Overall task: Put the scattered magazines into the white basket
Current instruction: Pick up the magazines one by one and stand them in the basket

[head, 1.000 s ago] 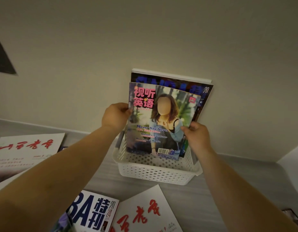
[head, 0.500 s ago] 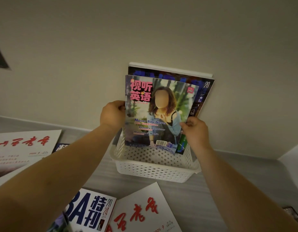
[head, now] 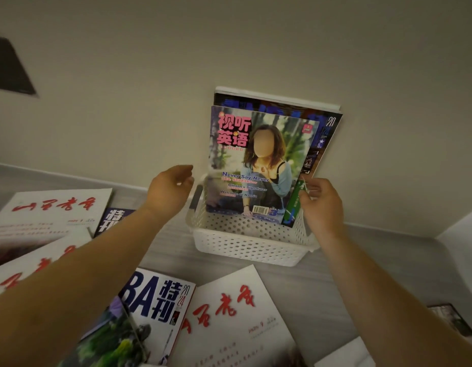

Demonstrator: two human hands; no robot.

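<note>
The white perforated basket [head: 245,245] stands on the grey table against the wall. A colourful magazine [head: 256,160] with a woman on its cover stands upright in it, in front of a dark magazine [head: 329,128] and a white one [head: 277,95]. A green-edged magazine [head: 292,207] is at its right side. My left hand [head: 171,186] hovers just left of the cover, fingers apart, holding nothing. My right hand [head: 322,205] pinches the right edge of the colourful magazine, by the green one.
Magazines lie scattered on the table: a blue-lettered one [head: 160,300], a white one with red calligraphy [head: 229,319], two more white ones [head: 52,210] at the left, a dark blue one [head: 113,218]. A dark item [head: 457,324] lies at the right edge.
The colourful magazine has sunk into the basket and stands there. My left hand has let go of its left edge and drawn away to the left. My right hand stays at the right edge.
</note>
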